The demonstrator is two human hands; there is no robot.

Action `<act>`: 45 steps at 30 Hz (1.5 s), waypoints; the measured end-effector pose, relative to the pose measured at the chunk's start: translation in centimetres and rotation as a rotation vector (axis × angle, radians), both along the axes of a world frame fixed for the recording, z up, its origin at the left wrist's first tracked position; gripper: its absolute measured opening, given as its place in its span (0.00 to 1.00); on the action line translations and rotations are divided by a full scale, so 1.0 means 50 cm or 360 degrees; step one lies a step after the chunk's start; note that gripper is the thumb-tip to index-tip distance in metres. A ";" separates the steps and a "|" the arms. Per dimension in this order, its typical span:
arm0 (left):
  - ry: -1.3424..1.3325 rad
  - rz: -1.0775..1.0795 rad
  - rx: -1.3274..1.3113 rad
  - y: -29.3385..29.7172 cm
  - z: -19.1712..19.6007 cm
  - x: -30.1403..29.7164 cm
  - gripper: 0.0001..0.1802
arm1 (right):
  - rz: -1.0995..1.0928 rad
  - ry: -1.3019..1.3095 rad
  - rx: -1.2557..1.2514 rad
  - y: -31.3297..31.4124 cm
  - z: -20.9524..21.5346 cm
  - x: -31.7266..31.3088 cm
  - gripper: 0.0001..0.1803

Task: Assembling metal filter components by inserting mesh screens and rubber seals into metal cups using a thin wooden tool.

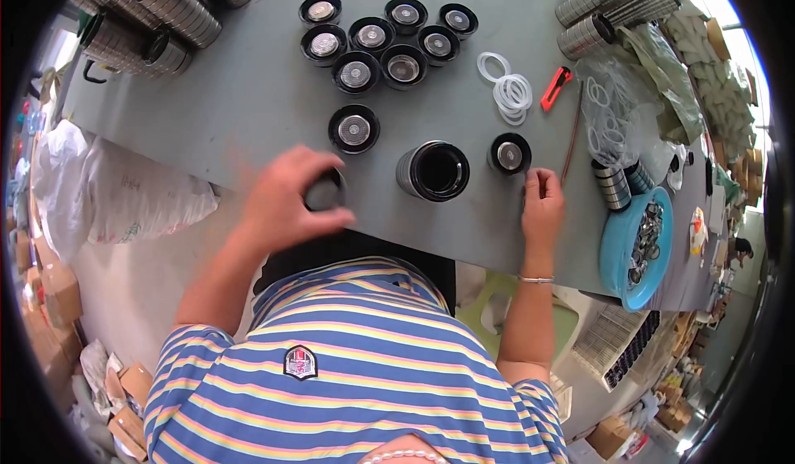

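Observation:
My left hand (286, 203), blurred by motion, curves its thumb and fingers round a black round lid (325, 189) near the table's front edge. To its right an open dark cup (433, 171) with a black inside stands upright. My right hand (543, 203) has its fingertips pinched together at the near right edge of a black lid with a silver disc (509, 156). Whether those fingertips grip anything is hidden. Another such lid (354, 129) lies just beyond my left hand, and a group of several black lids (370, 33) sits farther back.
Clear sealing rings (512, 96), a red utility knife (556, 89) and a bag of rings (609, 116) lie at the right. A blue basin (615, 257) holds metal parts. Stacked metal cups stand back left (178, 9) and back right (592, 9).

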State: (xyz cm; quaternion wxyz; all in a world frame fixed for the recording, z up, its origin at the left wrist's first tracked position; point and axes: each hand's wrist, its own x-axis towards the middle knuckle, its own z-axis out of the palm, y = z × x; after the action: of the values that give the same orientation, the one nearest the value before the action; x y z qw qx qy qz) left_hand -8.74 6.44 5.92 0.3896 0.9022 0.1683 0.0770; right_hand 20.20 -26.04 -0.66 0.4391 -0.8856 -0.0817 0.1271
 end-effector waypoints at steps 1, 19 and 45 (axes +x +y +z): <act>0.0090 -0.0168 -0.0068 -0.037 0.000 0.007 0.38 | 0.0096 -0.0482 0.0065 0.007 -0.005 -0.015 0.15; -0.0387 -0.0548 -0.0194 -0.236 -0.126 0.105 0.51 | 0.1073 -0.1193 -0.0023 -0.014 0.119 -0.235 0.11; -0.0554 -0.0566 -0.0102 -0.229 -0.112 0.094 0.41 | 0.1156 -0.1066 -0.0599 -0.012 0.109 -0.238 0.15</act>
State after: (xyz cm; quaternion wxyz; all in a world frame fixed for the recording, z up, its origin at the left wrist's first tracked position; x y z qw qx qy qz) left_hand -4.05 -5.03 0.29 0.4485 0.8780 -0.0603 0.1560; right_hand 8.30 -26.63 4.81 0.1500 -0.8559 -0.4949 -0.0063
